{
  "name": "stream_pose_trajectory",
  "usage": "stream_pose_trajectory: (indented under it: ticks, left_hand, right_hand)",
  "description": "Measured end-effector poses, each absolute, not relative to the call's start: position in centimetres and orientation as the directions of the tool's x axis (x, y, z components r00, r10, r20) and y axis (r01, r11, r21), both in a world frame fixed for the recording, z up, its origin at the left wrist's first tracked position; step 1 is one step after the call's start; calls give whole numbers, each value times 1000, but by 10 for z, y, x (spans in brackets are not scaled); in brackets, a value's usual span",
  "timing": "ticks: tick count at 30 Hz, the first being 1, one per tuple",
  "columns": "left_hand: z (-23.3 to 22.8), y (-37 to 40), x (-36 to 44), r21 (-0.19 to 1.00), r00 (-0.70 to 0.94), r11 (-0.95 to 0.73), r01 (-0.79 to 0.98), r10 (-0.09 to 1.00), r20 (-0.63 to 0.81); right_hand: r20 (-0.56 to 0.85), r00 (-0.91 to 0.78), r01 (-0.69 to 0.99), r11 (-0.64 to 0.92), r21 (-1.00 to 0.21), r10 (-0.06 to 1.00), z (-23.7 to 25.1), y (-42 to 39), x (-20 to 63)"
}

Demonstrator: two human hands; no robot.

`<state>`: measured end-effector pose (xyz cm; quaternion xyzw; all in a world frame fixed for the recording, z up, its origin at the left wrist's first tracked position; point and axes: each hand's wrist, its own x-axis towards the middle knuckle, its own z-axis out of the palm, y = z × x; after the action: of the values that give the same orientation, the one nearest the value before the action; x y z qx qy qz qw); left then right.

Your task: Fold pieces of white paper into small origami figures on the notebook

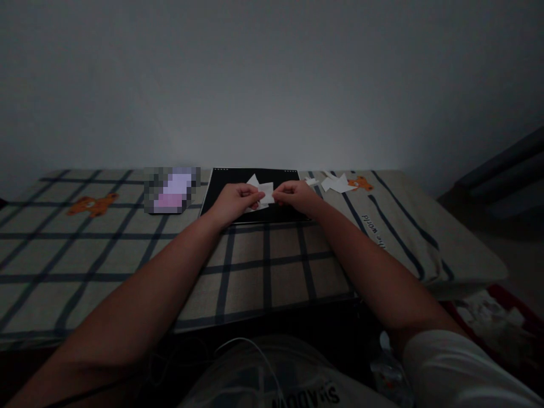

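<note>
My left hand [238, 202] pinches a piece of folded white paper [267, 191] between thumb and fingers, over a black board [229, 177] with a pale edge. From the other side, the fingertips of my right hand [295, 195] are closed at the paper's right edge. The paper has pointed white parts that stick out above and below my left fingers. Its exact fold is partly hidden by my fingers. Right of the board lie more folded white paper pieces [339, 183], with a small white piece [311, 181] close to my right hand.
A checked cloth [263, 266] with orange bear prints covers the table. On the left lies a phone [173, 190] with a blurred screen. A pale wall [272, 85] rises behind. Below the table's right end, a red container [497, 317] holds crumpled white stuff, and a clear bottle [389, 371] stands near my lap.
</note>
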<state>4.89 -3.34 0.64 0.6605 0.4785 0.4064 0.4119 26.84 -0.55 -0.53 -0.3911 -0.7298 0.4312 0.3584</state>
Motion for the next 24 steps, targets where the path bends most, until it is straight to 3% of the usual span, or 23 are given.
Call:
stream_pose_trajectory:
  ticks: [7,24]
  left_hand:
    - [4,-31,50,970,257,-153,187,961,102]
    - [11,-33,52,948,298,-168,271,951,84]
  right_hand:
    - [181,-399,261,301,-917,899,-4,-6,269]
    - [164,-381,227,265,-937,910,-4,-6,268]
